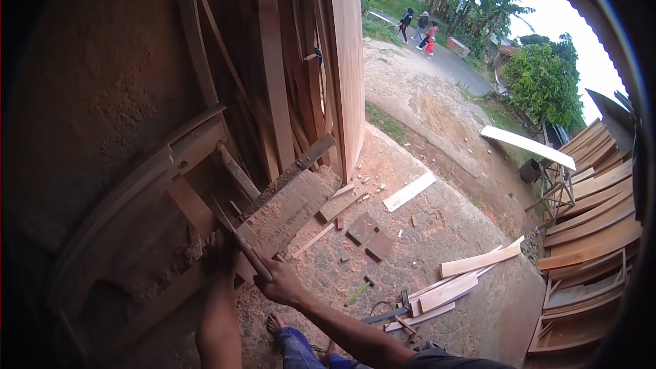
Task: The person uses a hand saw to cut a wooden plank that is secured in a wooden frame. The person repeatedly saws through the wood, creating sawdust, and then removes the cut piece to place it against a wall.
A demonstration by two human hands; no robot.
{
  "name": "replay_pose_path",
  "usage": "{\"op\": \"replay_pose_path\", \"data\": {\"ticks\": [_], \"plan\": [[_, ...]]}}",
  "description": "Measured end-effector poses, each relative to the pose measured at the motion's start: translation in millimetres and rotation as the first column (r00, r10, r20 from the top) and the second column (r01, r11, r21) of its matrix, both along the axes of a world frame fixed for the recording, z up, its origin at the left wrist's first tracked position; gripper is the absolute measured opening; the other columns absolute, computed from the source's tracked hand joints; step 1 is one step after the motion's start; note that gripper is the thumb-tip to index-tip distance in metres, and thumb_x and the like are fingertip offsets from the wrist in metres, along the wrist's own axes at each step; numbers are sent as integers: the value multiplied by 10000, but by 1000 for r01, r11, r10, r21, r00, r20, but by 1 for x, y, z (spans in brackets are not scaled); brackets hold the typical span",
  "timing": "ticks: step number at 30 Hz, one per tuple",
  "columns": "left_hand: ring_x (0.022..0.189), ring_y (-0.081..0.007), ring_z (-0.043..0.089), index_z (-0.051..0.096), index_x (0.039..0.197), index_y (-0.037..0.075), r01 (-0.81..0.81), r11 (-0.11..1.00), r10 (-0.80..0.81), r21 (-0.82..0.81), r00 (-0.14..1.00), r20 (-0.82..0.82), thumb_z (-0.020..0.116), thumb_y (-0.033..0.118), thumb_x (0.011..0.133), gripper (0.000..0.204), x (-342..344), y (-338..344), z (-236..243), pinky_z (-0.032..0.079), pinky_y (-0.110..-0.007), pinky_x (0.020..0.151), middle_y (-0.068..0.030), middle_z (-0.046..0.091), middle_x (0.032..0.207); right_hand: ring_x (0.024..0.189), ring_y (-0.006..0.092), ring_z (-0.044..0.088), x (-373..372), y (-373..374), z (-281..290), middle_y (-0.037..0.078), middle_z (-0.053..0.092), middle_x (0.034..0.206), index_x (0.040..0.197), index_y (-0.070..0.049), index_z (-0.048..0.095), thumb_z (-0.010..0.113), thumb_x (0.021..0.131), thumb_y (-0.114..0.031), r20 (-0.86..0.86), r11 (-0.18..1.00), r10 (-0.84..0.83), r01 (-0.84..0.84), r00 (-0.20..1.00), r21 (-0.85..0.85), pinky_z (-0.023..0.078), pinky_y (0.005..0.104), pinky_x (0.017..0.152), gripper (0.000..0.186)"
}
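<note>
My right hand (277, 280) grips the lower end of a long, narrow, tapered tool (244, 239) that slants up to the left over a rough wooden frame (191, 208) against the wall. My left hand (220, 253) is in shadow just left of the tool, among the frame's pieces; its fingers are too dark to make out. A rough, sawdust-covered board (290, 208) lies on the frame beside the tool.
Tall planks (273, 61) lean at the wall. On the concrete floor lie offcuts (458, 294), a green-handled hammer (359, 289) and my feet (277, 324). A stand (557, 191) and stacked boards (591, 219) are at right. People (417, 31) are on the road outside.
</note>
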State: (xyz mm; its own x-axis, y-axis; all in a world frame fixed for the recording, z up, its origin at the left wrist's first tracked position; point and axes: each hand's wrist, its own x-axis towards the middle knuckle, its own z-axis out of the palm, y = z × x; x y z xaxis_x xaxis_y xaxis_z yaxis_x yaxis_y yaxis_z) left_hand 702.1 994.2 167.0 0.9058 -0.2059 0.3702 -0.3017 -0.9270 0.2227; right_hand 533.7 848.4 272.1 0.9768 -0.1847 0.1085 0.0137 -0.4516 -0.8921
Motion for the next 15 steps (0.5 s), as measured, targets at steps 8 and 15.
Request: {"op": "replay_pose_path", "data": {"ticks": [8,15], "plan": [[1000,-340,626,602,914,112,-101,993,107,66,989,-103,467,359,1023,302,1,3,-12,504,-525,803,-115,645,985,886,280,742,-205,-21,10,177,709,1113,1496,-142,464,712,880,-184,-168,998,14,-4,986,57,570,339,771,666],[1093,-310,594,588,1037,134,-2,999,6,51,998,-64,724,379,794,371,10,11,-28,493,-508,868,-77,631,1069,724,421,650,6,1,-19,263,649,859,1380,-124,546,669,830,-171,36,998,-36,37,999,-40,528,466,650,565]]}}
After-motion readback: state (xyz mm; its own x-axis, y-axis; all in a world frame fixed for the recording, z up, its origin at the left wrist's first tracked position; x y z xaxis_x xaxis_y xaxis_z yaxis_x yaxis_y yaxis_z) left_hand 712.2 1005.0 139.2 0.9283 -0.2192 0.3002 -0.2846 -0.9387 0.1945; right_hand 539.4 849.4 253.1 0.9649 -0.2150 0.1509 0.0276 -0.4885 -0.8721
